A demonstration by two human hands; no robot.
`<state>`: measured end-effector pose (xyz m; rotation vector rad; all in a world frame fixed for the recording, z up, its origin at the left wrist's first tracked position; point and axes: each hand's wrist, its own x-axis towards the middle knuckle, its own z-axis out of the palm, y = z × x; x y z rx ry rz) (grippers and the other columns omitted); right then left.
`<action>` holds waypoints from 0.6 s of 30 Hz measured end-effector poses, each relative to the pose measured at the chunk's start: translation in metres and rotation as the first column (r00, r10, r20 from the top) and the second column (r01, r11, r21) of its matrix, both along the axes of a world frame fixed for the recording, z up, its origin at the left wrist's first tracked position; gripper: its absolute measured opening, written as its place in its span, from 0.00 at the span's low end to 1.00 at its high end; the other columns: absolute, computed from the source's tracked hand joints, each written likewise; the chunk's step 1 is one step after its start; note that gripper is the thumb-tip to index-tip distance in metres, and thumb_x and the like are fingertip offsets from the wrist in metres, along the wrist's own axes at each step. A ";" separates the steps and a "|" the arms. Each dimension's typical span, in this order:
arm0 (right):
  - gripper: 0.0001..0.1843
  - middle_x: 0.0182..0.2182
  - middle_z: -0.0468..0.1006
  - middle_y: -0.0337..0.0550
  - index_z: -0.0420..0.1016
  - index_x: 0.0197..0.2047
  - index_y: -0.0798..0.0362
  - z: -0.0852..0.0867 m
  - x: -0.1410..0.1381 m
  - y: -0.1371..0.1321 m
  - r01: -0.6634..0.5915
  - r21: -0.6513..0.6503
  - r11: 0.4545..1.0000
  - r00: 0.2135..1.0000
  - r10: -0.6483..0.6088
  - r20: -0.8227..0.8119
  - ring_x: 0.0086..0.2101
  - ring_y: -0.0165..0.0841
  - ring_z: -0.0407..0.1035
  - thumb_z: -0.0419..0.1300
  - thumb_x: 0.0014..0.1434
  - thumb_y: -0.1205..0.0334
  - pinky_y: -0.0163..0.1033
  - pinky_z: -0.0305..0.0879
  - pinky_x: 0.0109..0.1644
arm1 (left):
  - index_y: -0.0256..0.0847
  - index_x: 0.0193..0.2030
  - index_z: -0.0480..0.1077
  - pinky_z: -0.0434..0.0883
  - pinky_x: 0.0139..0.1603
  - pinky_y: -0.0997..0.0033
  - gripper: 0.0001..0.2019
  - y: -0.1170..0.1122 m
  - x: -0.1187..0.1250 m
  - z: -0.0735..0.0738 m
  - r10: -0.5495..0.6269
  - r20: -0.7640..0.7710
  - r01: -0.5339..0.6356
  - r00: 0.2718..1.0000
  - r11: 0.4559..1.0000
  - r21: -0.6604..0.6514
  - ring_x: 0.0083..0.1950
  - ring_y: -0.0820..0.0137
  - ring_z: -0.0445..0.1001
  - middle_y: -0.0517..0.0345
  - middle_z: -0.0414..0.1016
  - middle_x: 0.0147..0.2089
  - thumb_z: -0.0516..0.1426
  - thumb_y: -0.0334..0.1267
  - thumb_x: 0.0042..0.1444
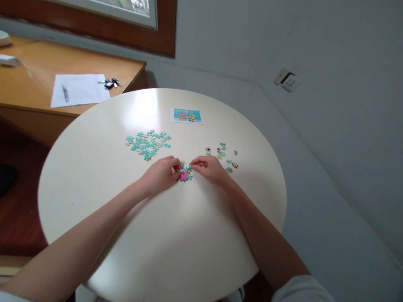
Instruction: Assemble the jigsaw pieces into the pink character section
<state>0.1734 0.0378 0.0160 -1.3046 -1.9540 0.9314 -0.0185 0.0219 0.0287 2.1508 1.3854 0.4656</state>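
A small joined section of a jigsaw puzzle [184, 175], pink and teal, lies on the round white table [176, 243] between my hands. My left hand [162, 174] is curled at its left side, thumb and fingers closed on that edge. At the upper right edge of the section, my right hand [208, 167] pinches a small puzzle piece [190, 166], mostly covered by the fingertips. Loose pieces of several colours [221, 154] lie just beyond and right of my right hand. A heap of teal puzzle pieces [147, 144] is spread beyond my left hand.
A picture card [187, 115] with two cartoon figures lies toward the table's far side. On the wooden desk [37, 63] at the left are a printed sheet [85, 89], a pen [65, 93] and keys [110, 83]. A wall with sockets [290, 82] stands at the right.
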 end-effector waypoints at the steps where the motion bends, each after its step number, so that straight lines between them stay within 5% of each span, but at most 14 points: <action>1: 0.05 0.27 0.80 0.41 0.78 0.30 0.56 0.000 0.000 0.000 0.001 0.001 1.000 1.000 -0.001 0.001 0.27 0.27 0.70 0.60 0.49 0.67 0.31 0.64 0.33 | 0.40 0.30 0.69 0.62 0.31 0.73 0.05 0.000 0.000 0.000 0.002 -0.003 -0.002 1.000 1.000 -0.002 0.27 0.72 0.66 0.59 0.67 0.32 0.52 0.35 0.49; 18: 0.05 0.25 0.79 0.41 0.77 0.28 0.56 0.005 -0.001 -0.003 0.014 -0.023 1.000 0.999 -0.013 0.052 0.26 0.27 0.71 0.59 0.48 0.70 0.32 0.66 0.33 | 0.40 0.30 0.69 0.62 0.30 0.72 0.06 -0.001 0.001 0.003 -0.006 -0.021 0.006 1.000 1.000 -0.001 0.28 0.72 0.66 0.58 0.69 0.32 0.52 0.36 0.49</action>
